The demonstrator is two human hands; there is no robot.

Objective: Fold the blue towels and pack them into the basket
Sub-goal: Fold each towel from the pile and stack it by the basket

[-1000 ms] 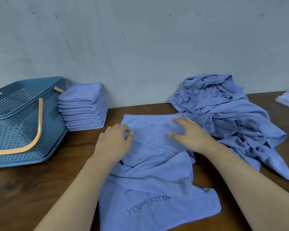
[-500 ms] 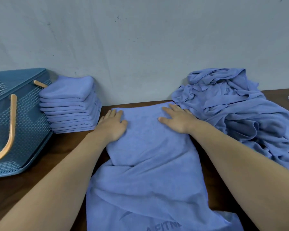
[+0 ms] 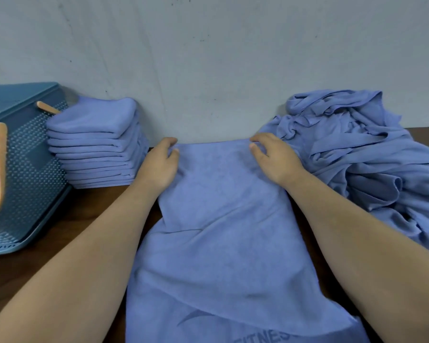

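Blue perforated plastic basket (image 3: 27,169) stood at left, touching the stack of folded blue towels (image 3: 97,144). Centre: the left hand (image 3: 159,167) and right hand (image 3: 275,162), flat on the spread blue towel (image 3: 221,231) half a second earlier, had slid to its far corners and pinched them, apparently readying the first fold. Right: the heap of unfolded blue towels (image 3: 357,164) remained.
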